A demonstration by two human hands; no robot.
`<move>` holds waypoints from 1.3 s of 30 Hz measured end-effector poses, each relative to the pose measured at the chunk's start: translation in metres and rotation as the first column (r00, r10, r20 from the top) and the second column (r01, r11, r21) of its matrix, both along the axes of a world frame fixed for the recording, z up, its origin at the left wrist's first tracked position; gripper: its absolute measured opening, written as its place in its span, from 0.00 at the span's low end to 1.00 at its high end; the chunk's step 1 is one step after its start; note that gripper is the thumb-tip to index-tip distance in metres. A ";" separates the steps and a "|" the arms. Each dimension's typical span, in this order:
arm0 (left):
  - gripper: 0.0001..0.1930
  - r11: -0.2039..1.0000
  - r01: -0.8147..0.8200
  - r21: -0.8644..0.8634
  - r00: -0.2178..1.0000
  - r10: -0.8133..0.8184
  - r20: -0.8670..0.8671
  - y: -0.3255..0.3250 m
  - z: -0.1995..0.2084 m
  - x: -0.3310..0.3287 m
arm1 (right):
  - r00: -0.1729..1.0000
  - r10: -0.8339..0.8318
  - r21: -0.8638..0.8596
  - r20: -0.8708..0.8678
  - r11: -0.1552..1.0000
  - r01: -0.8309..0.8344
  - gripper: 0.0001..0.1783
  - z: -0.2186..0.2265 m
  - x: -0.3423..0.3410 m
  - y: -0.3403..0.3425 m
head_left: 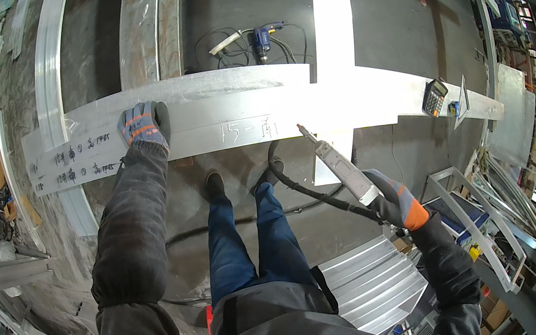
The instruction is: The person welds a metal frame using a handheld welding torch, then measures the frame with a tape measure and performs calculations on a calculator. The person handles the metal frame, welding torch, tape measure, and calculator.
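Observation:
My left hand (145, 125), in a grey glove with orange marks, rests on a long pale metal strip (192, 125). Its fingers look bent over the strip's far edge; their tips are hidden. In my right hand (398, 200), also gloved, is a grey welding torch (343, 167) with a copper-coloured tip. The tip points up and left, close to the strip's near edge. A thick black hose (313, 193) loops from the torch's lower end. Handwritten marks run along the strip. Another metal sheet (221, 83) lies along its far side.
Metal beams (332, 12) run away from me under the strip. Beyond it lie a blue power drill (261, 41) and tangled cables. A calculator (434, 98) sits on the strip's right part. Ribbed metal sheets (372, 283) and a metal frame (492, 231) stand at lower right.

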State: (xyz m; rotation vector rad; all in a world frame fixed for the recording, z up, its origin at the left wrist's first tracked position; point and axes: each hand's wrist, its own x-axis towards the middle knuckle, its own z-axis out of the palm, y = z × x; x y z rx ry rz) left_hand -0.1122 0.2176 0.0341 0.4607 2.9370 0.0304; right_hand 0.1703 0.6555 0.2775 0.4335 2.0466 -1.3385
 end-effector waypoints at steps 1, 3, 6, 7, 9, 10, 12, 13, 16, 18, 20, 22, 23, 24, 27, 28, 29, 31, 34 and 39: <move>0.14 1.000 -0.005 -0.030 1.000 0.006 0.019 -0.002 -0.003 0.001 | 1.000 0.015 -0.006 0.003 1.000 -0.015 0.27 -0.001 -0.005 0.005; 0.15 0.998 0.001 -0.070 1.000 -0.002 -0.020 -0.005 -0.012 0.002 | 0.998 0.062 0.010 0.022 0.998 -0.062 0.27 -0.002 -0.010 0.011; 0.17 0.990 0.056 -0.126 0.992 -0.070 -0.110 -0.009 -0.025 0.002 | 0.996 0.012 -0.037 0.091 0.999 -0.009 0.27 -0.001 -0.013 0.016; 0.18 0.990 0.061 -0.124 0.988 -0.077 -0.133 -0.010 -0.027 0.001 | 0.991 -0.016 -0.049 0.130 0.999 0.022 0.27 -0.001 -0.013 0.016; 0.19 0.993 0.006 -0.121 0.994 -0.019 -0.106 -0.012 -0.026 0.001 | 0.988 -0.009 -0.058 0.156 0.998 0.018 0.28 0.002 -0.014 0.019; 0.19 0.997 0.014 -0.079 0.994 -0.022 -0.107 -0.011 -0.023 0.002 | 0.982 -0.014 -0.064 0.186 0.998 0.026 0.28 0.002 -0.015 0.020; 0.19 0.998 -0.012 -0.068 1.000 0.010 -0.029 -0.008 -0.016 0.001 | 0.978 -0.007 -0.059 0.207 0.998 0.019 0.29 0.001 -0.016 0.022; 0.20 0.999 -0.005 -0.052 0.999 0.003 -0.041 -0.006 -0.012 0.000 | 0.980 0.007 -0.049 0.197 0.999 0.003 0.29 0.001 -0.016 0.023; 0.24 0.997 -0.007 -0.081 0.999 0.010 0.032 -0.003 -0.004 -0.001 | 0.986 0.033 -0.048 0.163 0.999 -0.026 0.29 -0.002 -0.014 0.026; 0.26 0.997 -0.005 -0.083 0.999 0.009 0.048 -0.004 -0.003 -0.002 | 0.992 0.048 -0.067 0.114 0.997 -0.041 0.29 -0.004 -0.013 0.029; 0.24 0.998 0.007 -0.064 1.000 -0.006 0.017 -0.005 -0.004 -0.001 | 0.997 0.059 -0.095 0.039 0.994 -0.056 0.28 -0.005 -0.011 0.030; 0.18 0.998 0.020 -0.052 0.999 -0.022 -0.034 -0.005 -0.005 0.001 | 0.993 0.036 -0.089 0.110 0.996 -0.026 0.29 -0.004 -0.009 0.030; 0.19 0.999 0.025 -0.023 0.998 -0.027 -0.063 -0.005 -0.004 0.002 | 0.991 0.043 -0.063 0.127 0.997 -0.035 0.29 -0.003 -0.008 0.029; 0.19 1.000 0.018 -0.019 0.998 -0.020 -0.063 -0.004 -0.004 0.002 | 0.986 -0.003 -0.071 0.168 0.997 0.015 0.29 -0.003 -0.006 0.026; 0.20 0.999 -0.019 -0.032 1.000 0.019 0.016 -0.001 -0.001 0.002 | 0.978 -0.071 -0.036 0.195 0.996 0.080 0.29 -0.004 0.006 0.019; 0.20 0.999 0.004 -0.036 1.000 -0.004 -0.001 -0.001 0.000 0.002 | 0.980 -0.085 -0.030 0.178 0.995 0.092 0.29 -0.007 0.011 0.017; 0.19 0.999 0.000 -0.054 1.000 0.001 0.017 -0.001 0.001 0.002 | 0.993 -0.062 -0.016 0.103 0.998 0.064 0.30 -0.010 0.018 0.014; 0.18 0.990 0.055 -0.127 0.997 -0.061 -0.048 -0.004 0.001 0.002 | 0.982 -0.162 -0.035 0.098 0.985 0.166 0.29 -0.018 0.034 0.007; 0.17 0.991 0.071 -0.114 0.997 -0.072 -0.011 -0.005 -0.002 0.000 | 0.894 -0.401 -0.029 0.199 0.910 0.414 0.28 -0.035 0.061 -0.016; 0.14 0.998 0.041 -0.055 0.997 -0.044 -0.057 0.000 0.005 -0.002 | 0.641 -0.621 -0.085 0.451 0.685 0.724 0.13 -0.038 0.080 -0.065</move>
